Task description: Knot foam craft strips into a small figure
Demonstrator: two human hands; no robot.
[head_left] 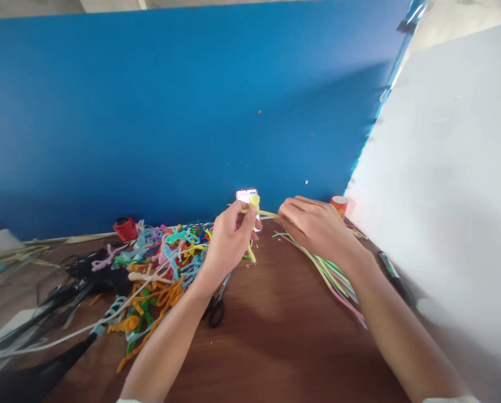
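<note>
Near the middle of the view my left hand (232, 235) pinches a small yellow fuzzy piece (254, 202), with a yellow end hanging below the fingers. From it a thin yellow strand (268, 214) runs right to my right hand (307, 221), whose fingers are closed on it. A lit phone (246, 193) stands behind my left hand, partly hidden by it. Under my right hand and forearm lie long green, yellow and pink strips (332, 274) on the brown table (275, 336).
Left of my left arm is a heap of coloured fuzzy stems (170, 252), with a red object (125, 229) behind and black cables beside. Scissors (216, 313) lie near my left forearm. At right are an orange-red cup (339, 206) and a marker (389, 266). A blue panel (191, 112) rises behind.
</note>
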